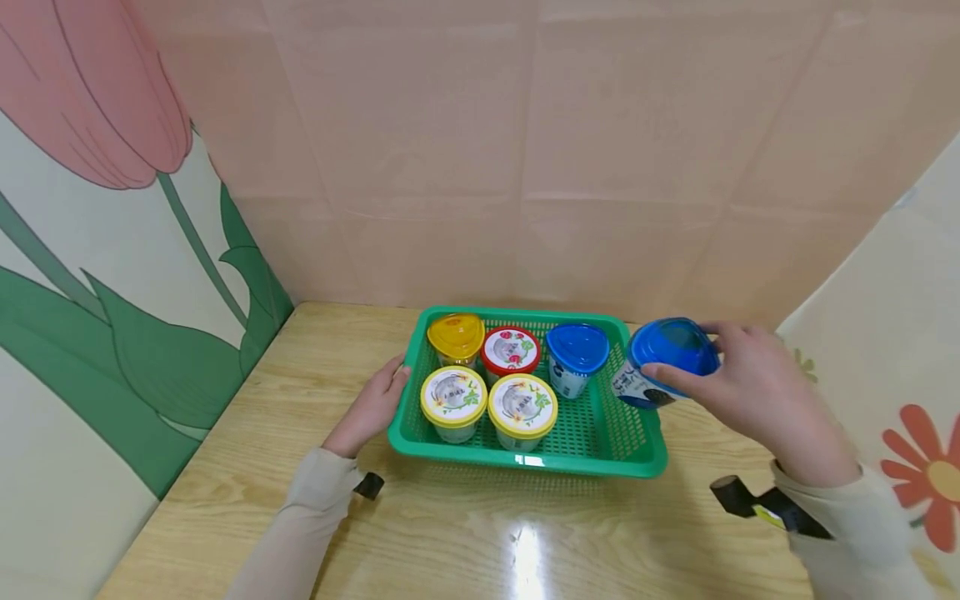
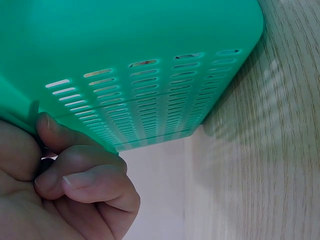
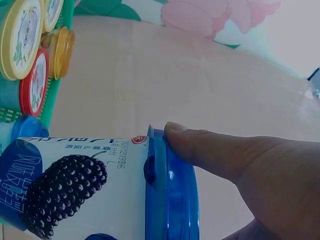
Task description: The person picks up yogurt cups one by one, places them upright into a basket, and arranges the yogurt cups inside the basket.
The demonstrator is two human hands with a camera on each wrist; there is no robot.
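My right hand [image 1: 772,392] grips a yogurt cup [image 1: 641,387] by its blue lid, tilted over the right end of a green plastic basket [image 1: 525,461]. A blackberry picture [image 3: 67,190] shows on that cup in the right wrist view, and the thumb presses the lid's edge. At the basket's left end my left hand [image 1: 372,406] holds the rim; its curled fingers [image 2: 95,175] show below the rim in the left wrist view. Inside the basket stand a yellow-domed cup [image 1: 456,336], a red-rimmed cup [image 1: 512,352], another blue-lidded cup [image 1: 577,350] and two yellow-rimmed cups [image 1: 522,408].
The basket stands on a light wooden table [image 1: 420,542]. Behind it hangs a pinkish-beige sheet [image 1: 525,167]. Flower-patterned panels flank the table, with a tulip [image 1: 97,83] at left and an orange-red flower [image 1: 933,475] at right.
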